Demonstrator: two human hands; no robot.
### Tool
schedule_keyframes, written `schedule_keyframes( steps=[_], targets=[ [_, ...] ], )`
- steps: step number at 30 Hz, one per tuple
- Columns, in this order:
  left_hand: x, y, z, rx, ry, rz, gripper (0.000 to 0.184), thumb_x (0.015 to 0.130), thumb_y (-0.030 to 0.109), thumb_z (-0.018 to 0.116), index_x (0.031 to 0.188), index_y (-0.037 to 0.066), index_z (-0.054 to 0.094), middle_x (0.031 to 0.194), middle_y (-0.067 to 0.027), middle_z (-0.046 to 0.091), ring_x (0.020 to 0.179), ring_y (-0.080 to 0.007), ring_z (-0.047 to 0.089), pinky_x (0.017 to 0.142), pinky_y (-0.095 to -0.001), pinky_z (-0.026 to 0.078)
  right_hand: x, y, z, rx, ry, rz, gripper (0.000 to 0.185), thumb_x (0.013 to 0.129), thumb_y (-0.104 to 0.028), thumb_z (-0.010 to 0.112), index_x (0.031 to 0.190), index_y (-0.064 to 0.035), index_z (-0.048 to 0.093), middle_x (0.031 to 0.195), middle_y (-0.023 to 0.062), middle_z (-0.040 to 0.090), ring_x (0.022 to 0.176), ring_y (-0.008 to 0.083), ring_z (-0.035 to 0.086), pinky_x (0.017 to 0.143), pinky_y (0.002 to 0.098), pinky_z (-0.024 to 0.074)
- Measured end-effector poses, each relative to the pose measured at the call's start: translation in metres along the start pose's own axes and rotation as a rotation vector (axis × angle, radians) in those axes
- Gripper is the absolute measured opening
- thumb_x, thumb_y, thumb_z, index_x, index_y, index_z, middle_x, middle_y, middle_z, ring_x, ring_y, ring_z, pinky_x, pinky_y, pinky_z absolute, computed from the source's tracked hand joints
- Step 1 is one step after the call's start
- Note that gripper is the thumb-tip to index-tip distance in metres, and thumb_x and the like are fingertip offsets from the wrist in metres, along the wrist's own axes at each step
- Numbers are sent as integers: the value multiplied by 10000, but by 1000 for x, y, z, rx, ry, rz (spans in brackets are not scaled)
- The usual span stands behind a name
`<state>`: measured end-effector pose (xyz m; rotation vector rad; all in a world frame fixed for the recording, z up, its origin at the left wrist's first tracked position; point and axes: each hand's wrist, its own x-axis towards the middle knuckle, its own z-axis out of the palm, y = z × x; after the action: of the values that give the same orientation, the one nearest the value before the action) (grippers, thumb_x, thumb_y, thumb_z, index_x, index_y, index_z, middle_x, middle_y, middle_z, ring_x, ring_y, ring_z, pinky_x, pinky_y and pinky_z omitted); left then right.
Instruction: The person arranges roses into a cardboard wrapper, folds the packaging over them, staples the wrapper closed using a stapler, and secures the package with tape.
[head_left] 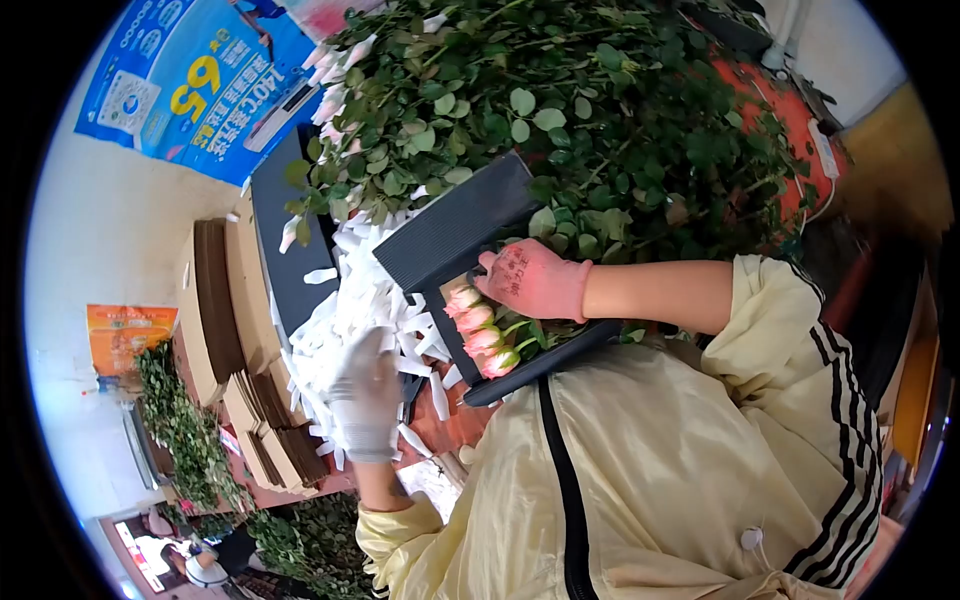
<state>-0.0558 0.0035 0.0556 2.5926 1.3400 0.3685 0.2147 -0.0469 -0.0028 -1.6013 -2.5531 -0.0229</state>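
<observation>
My right hand [530,278], in a pink glove, is closed beside a black ridged panel [455,225]. What its curled fingers hold, if anything, is hidden. Several pink roses [482,341] lie in a row just below it, their heads on a cardboard-coloured strip within a black frame [545,368]. My left hand [365,390], wearing a white glove, is smeared by motion. It is over or beside a heap of white bud sleeves [375,275], and its fingers cannot be made out.
A large pile of leafy rose stems [620,120] covers the far part of the red table [445,425]. Stacked cardboard sheets [220,300] stand at left, near more greenery [180,430]. Another person [205,570] appears at lower left. A blue poster [190,85] hangs behind.
</observation>
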Motion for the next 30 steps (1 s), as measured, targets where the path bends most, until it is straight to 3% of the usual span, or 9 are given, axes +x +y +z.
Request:
schedule_keyframes(
  steps=[4, 8, 14, 15, 17, 22, 25, 27, 30],
  targets=[
    [9, 67, 16, -239, -164, 178, 393, 828, 207, 581, 1181, 33, 581, 1230, -175, 562, 1067, -322, 581, 900, -373, 461, -1, 0, 21, -121, 230, -56, 126, 815, -155, 497, 866, -80, 585, 758, 57, 582, 705, 197, 579, 588, 340, 426],
    [31, 46, 67, -251, -18, 277, 355, 844, 316, 541, 1101, 85, 622, 1126, -130, 616, 938, -299, 624, 760, -377, 496, -3, -2, -14, -138, -144, -53, 312, 846, -148, 438, 1113, -107, 593, 932, 124, 599, 741, 226, 612, 591, 319, 449],
    [38, 43, 64, -368, -128, 291, 311, 870, 318, 510, 1028, 81, 633, 1081, -119, 622, 931, -304, 613, 770, -392, 483, 60, 10, -83, -127, -14, -211, 460, 797, -362, 522, 1173, -98, 499, 1120, 122, 516, 1032, 258, 518, 891, 388, 388],
    [36, 50, 51, -304, -138, 246, 337, 878, 332, 503, 1043, 67, 630, 1117, -129, 612, 956, -310, 608, 802, -399, 477, 89, 13, -85, -109, 251, -257, 465, 804, -371, 537, 1179, -99, 499, 1133, 133, 519, 1058, 274, 511, 922, 393, 379],
    [36, 52, 50, -282, -241, 170, 357, 889, 342, 491, 1071, 67, 626, 1157, -135, 598, 981, -312, 599, 828, -399, 472, 170, 17, -90, 82, 108, -308, 475, 817, -331, 547, 1209, -70, 484, 1243, 143, 501, 1137, 310, 491, 974, 426, 363],
    [33, 51, 59, -240, -287, 124, 408, 907, 391, 445, 1106, 81, 619, 1157, -102, 598, 950, -279, 612, 810, -379, 478, 359, 24, 10, -235, 188, -267, 281, 783, -214, 510, 1019, -71, 560, 977, 133, 608, 944, 266, 580, 828, 395, 418],
    [36, 55, 48, -273, -322, 104, 377, 898, 396, 468, 1091, 112, 627, 1155, -79, 601, 884, -280, 635, 742, -377, 497, 396, 31, 54, -399, 44, -207, 444, 862, -214, 376, 1215, 17, 511, 909, 123, 617, 908, 258, 580, 783, 427, 384],
    [35, 53, 49, -303, -270, 120, 369, 898, 394, 471, 1091, 120, 627, 1156, -77, 601, 881, -279, 636, 739, -372, 500, 409, 41, 96, -523, 55, -277, 228, 893, -161, 378, 966, -83, 580, 740, 43, 586, 741, 232, 575, 702, 431, 402],
    [29, 56, 51, -400, -30, 171, 324, 859, 341, 561, 1078, 113, 628, 1114, -82, 617, 874, -275, 639, 739, -365, 508, 378, 41, 73, -480, 265, -307, 122, 860, -197, 417, 840, -120, 510, 723, 49, 514, 795, 224, 510, 789, 410, 371]
  ],
)
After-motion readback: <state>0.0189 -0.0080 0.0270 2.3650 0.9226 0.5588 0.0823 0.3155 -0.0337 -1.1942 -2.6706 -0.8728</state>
